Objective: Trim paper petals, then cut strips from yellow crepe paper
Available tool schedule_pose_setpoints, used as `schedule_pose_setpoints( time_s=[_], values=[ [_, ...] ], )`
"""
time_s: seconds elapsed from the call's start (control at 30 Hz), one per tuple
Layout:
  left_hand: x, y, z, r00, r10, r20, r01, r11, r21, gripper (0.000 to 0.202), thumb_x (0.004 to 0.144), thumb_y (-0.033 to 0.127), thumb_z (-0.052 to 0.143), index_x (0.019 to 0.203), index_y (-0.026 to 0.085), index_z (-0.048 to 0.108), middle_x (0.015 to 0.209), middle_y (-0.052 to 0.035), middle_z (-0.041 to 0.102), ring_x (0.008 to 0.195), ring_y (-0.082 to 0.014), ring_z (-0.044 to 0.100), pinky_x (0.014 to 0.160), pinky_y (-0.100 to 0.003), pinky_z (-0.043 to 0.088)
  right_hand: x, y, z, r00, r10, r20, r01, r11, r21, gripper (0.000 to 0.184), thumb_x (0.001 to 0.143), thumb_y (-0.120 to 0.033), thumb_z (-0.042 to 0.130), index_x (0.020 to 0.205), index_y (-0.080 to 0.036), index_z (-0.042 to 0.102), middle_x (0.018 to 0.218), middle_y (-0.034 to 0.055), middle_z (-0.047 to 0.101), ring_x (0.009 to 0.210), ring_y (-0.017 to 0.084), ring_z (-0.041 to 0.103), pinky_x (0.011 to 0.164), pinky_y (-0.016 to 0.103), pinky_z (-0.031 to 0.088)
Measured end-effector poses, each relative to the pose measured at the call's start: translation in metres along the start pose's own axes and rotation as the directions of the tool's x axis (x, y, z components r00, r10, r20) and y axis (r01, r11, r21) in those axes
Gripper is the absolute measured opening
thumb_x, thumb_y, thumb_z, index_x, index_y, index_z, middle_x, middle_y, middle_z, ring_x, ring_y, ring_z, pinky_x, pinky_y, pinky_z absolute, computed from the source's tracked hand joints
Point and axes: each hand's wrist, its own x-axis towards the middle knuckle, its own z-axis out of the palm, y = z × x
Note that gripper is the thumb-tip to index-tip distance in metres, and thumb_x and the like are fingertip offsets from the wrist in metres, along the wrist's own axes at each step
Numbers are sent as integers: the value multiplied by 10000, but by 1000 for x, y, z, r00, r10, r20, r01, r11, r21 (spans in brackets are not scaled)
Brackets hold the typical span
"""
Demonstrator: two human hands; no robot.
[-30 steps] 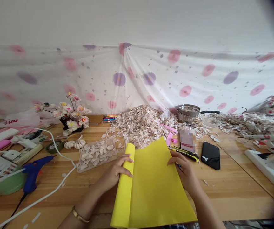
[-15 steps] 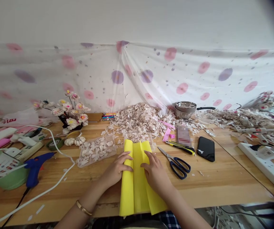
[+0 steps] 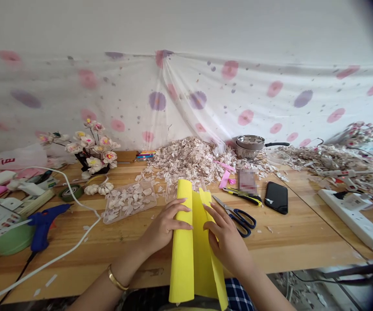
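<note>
- At the near edge of the wooden table [image 3: 303, 248], a folded yellow paper sheet [image 3: 182, 263] is lying with its long axis running away from the person, its near end overhanging the edge.
- The left hand [image 3: 167, 226] is resting open and palm-down on the sheet's left side, fingers extended.
- The right hand [image 3: 227, 242] is lying over the sheet's right-hand layers, fingers spread; whether it is pinching them cannot be told.
- A clear plastic tray [image 3: 129, 201] of pale petals is sitting just left of the sheet's far end.
- Dark-handled scissors [image 3: 243, 222] are lying just beside the right hand's fingertips [image 3: 210, 211].
- A yellow utility knife [image 3: 243, 196] and a black smartphone [image 3: 276, 197] are lying beyond them.
- A heap of petals [image 3: 189, 160] is rising behind the sheet.
</note>
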Motion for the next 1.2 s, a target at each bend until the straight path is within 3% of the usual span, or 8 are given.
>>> schedule_pose_setpoints(
  time_s=[0.4,0.57,0.67,0.73,0.8,0.93,1.07,1.2],
  values=[
    [-59,-29,1,998,-50,-38,53,995,84,268,912,234,540,867,343,780,1082,-82,666,1250,-264,462,1028,-434,385,-8,-8,34,977,23,214,-17,999,-32,245,818,5,456,784,-145,647,1378,138,516,1320,336,410,1048,492,417],
    [-69,-30,-2,997,-75,26,71,990,122,301,895,155,537,884,341,774,1127,-69,657,1280,-274,443,1046,-465,376,-9,0,41,978,38,205,-44,999,25,254,847,-14,424,860,-146,640,1377,150,509,1268,296,476,1040,468,429],
    [-75,-21,-4,991,-125,49,116,981,157,395,888,96,495,1077,367,711,1263,-48,592,1327,-273,396,1089,-492,333,-13,4,46,984,37,172,-46,998,48,334,837,-24,407,1092,-132,593,1434,166,432,1251,283,490,1034,460,441],
    [-81,-14,0,961,-271,-53,277,942,190,506,864,102,516,1305,347,550,1405,-69,463,1372,-295,321,1119,-528,279,-15,6,49,989,44,139,-51,998,42,455,824,-34,399,1261,-122,494,1467,174,379,1278,292,461,1036,475,439],
    [-87,-9,10,862,-458,-216,494,853,165,656,819,147,581,1428,278,376,1462,-120,360,1388,-327,273,1125,-560,246,-17,6,49,993,36,116,-41,998,37,485,830,-50,386,1301,-133,465,1454,162,400,1294,303,440,1047,498,421],
    [-87,-3,34,759,-583,-289,627,774,86,642,835,247,574,1415,172,310,1257,-173,514,1224,-325,478,1050,-584,346,-16,-2,41,976,-97,195,64,984,169,443,905,-149,365,1340,-151,446,1391,133,497,1303,283,436,1103,513,341],
    [-70,5,51,754,-626,-197,633,773,-33,514,912,312,476,1372,159,309,1072,-122,636,973,-226,653,868,-418,542,-15,-16,36,943,-91,321,-8,956,293,768,863,-452,543,1477,-104,240,1464,175,399,1378,362,310,1127,591,225],
    [-59,22,55,801,-588,-112,583,809,-77,368,939,255,412,1301,189,417,1187,-120,639,1091,-200,627,932,-366,523,-16,-20,39,945,4,328,-128,925,357,856,810,-364,572,1509,-132,136,1513,154,317,1399,341,272,1147,588,130]
  ],
)
